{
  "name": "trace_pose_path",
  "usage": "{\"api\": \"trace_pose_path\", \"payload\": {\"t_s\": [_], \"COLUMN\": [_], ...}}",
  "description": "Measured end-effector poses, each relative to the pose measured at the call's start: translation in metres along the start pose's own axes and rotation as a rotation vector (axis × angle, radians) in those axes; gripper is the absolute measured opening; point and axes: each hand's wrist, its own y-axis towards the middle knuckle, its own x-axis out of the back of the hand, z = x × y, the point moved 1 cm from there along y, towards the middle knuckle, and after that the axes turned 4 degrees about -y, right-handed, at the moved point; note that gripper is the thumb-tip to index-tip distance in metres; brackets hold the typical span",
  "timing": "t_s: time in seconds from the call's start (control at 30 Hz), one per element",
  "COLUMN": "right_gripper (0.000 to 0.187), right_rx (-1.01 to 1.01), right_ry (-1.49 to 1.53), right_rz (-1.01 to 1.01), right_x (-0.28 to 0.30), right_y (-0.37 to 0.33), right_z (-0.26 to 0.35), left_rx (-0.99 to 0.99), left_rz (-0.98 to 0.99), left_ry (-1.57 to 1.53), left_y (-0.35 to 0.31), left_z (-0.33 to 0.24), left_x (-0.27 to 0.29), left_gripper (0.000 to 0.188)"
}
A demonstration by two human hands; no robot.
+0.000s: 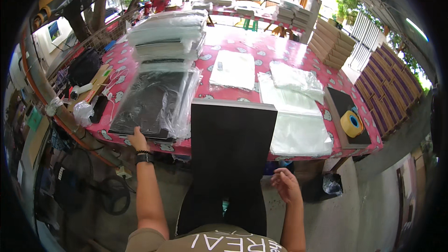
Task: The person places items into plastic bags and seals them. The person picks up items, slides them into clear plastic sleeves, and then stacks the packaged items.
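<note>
The left hand [138,140] is at the near edge of a plastic-wrapped stack of black panels [154,96], which lies by the worktop's [268,50] near left corner; its fingers are partly lost against the dark edge, so I cannot tell whether it grips or merely rests there. The right hand [286,184] hangs clear of the near edge, loosely curled and holding nothing that shows; a bare black panel [231,140] stands tilted in front of the person at the middle of that edge, its lower end merging with the dark trousers; neither hand touches it.

The panels look stiff, thick and fairly heavy for one hand; the loose film probably slides and bunches, so a firm hold would take the board's edge through it, one hand at each side; the bare panel's corners and black face may scuff easily, and its pale side edges seem the best place to hold. Clear plastic sleeves [301,133], limp and slippery by their look, lie right of it along the near edge; a yellow tape roll [346,124] sits toward the near right corner.
</note>
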Motion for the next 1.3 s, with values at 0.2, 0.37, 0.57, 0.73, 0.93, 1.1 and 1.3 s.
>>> {"api": "trace_pose_path", "payload": {"t_s": [0.2,0.37,0.57,0.73,0.93,1.1,1.3], "right_gripper": [0.015,0.015,0.02,0.016,0.015,0.013,0.01], "right_rx": [0.224,0.512,0.588,0.37,0.305,0.248,0.404], "right_ry": [-0.555,-1.127,-1.605,-1.224,-0.553,-0.394,-0.092], "right_rz": [-0.293,-0.432,-0.285,-0.363,-0.413,-0.344,-0.621], "right_x": [0.013,0.015,0.03,0.041,0.078,0.085,0.086], "right_y": [0.009,0.057,0.096,0.108,0.111,0.11,0.105], "right_z": [0.027,0.037,0.028,0.034,0.036,0.035,0.046], "left_rx": [0.26,-0.563,-0.347,-0.167,-0.191,0.02,0.051], "left_rz": [0.315,0.209,0.338,0.52,0.701,0.766,0.772], "left_ry": [0.371,0.74,0.657,0.497,0.35,0.195,0.195], "left_y": [-0.008,0.03,-0.055,-0.107,-0.14,-0.158,-0.167], "left_z": [-0.042,-0.027,-0.03,-0.031,-0.069,-0.085,-0.095], "left_x": [-0.02,0.055,0.077,0.082,0.039,0.025,0.03], "left_gripper": [0.054,0.072,0.057,0.044,0.038,0.039,0.038]}}
